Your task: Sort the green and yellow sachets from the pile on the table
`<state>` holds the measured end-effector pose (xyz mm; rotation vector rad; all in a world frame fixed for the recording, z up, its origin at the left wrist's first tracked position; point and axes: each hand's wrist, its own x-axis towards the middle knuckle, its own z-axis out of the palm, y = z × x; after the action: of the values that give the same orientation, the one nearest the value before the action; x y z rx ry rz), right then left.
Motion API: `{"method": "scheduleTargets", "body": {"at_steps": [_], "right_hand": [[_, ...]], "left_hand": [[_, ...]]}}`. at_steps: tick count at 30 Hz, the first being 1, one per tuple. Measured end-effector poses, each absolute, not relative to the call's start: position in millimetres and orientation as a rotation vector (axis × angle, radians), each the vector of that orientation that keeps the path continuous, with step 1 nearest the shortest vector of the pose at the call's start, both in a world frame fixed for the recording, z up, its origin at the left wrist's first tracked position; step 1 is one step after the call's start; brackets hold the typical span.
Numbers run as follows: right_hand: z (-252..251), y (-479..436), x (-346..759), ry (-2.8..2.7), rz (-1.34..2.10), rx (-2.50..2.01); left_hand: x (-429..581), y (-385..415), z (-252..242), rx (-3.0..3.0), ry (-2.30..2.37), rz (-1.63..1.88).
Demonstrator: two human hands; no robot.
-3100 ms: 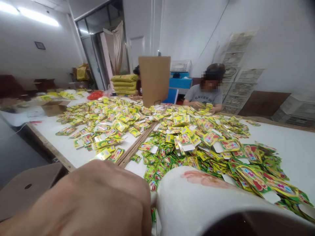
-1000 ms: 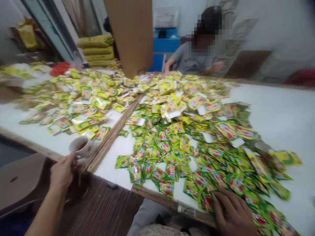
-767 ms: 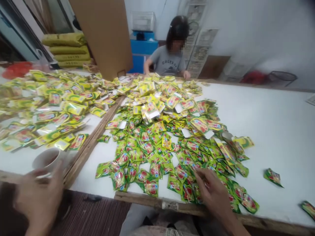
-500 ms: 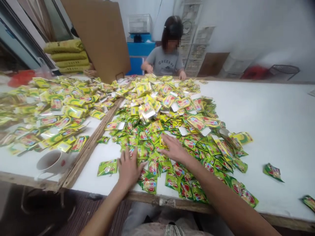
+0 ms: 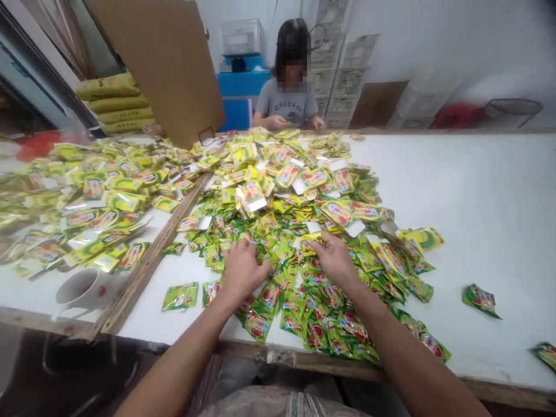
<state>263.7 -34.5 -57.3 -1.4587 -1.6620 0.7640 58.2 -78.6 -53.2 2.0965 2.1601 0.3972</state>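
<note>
A big heap of small green and yellow sachets (image 5: 299, 231) covers the white table (image 5: 478, 208) in front of me. My left hand (image 5: 243, 269) rests palm down on the near part of the heap, fingers curled over sachets. My right hand (image 5: 332, 258) lies beside it on the heap, thumb and fingers pinching a yellow sachet (image 5: 310, 238). A white mug (image 5: 84, 288) with dark liquid stands on the left table near its front edge, apart from both hands.
A second heap of yellow packets (image 5: 99, 191) fills the left table. A brown cardboard sheet (image 5: 160, 63) stands upright at the back. A person in a grey shirt (image 5: 289, 104) sits across. Loose sachets (image 5: 480, 299) lie at the right.
The mug was held at my face, then set down on the left table. My left hand let it go. Both hands moved onto the heap and slid further in.
</note>
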Motion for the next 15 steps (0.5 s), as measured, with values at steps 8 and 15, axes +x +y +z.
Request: {"method": "scheduleTargets", "body": {"at_steps": [8, 15], "right_hand": [[-51, -52, 268, -1.362, 1.255, -1.246], [-46, -63, 246, -1.196, 1.569, -1.033]], "left_hand": [[80, -68, -61, 1.844, 1.893, 1.000], [92, -70, -58, 1.064, 1.220, 1.191]]}}
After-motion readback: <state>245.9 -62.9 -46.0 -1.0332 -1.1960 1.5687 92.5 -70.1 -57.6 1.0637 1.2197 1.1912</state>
